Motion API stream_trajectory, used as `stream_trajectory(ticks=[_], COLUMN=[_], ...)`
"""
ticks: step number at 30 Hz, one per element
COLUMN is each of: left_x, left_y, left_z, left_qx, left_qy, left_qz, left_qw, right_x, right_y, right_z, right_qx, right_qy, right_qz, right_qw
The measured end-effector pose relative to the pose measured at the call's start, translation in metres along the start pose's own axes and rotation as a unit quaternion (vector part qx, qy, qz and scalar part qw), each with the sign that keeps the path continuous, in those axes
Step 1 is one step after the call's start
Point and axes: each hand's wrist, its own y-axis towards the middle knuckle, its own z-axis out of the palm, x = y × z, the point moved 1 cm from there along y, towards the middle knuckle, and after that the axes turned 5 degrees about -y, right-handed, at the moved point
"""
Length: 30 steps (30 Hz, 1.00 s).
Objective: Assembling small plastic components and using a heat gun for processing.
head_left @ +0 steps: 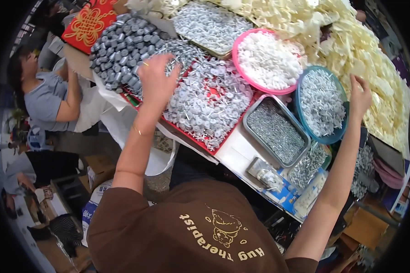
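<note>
My left hand [158, 82] is over the border between a heap of grey cylindrical caps [118, 48] and loose metal pins [185, 51]. Its thumb and fingers are bent and apart, and I make out nothing held between them. Out to the right, my right hand [361, 96] has its fingertips pinched together at the edge of a big pile of thin cream-coloured flakes [385, 102]. A pale flake is beside those fingertips, but whether they grip it cannot be told. Beside that hand stands a blue round basin [345, 122] of small whitish pieces.
A red tray [212, 151] holds clear disc-headed pins. Around it are a pink basin [236, 53] of white pieces, a metal tray [297, 162] of tiny metal bits and a tray of slim pins [212, 25]. A seated person [54, 98] is at the left.
</note>
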Motion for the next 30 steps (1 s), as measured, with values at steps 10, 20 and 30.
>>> stream_trajectory(ticks=[10,20,30], left_x=[0.112,0.038,-0.216], left_y=[0.063,0.019,-0.096], left_z=[0.020,-0.008,0.004], left_qx=[0.104,-0.019,0.294], left_qy=[0.306,-0.216,-0.529], left_qz=[-0.155,-0.104,0.117], left_qw=[0.934,0.971,0.788], right_x=[0.034,0.058,0.093], right_y=[-0.083,-0.138,-0.221], right_z=[-0.041,-0.067,-0.117], right_qx=[0.070,0.167,0.130], right_qy=[0.217,0.450,0.489], right_qz=[-0.008,0.212,0.226], right_qw=[0.974,0.851,0.833])
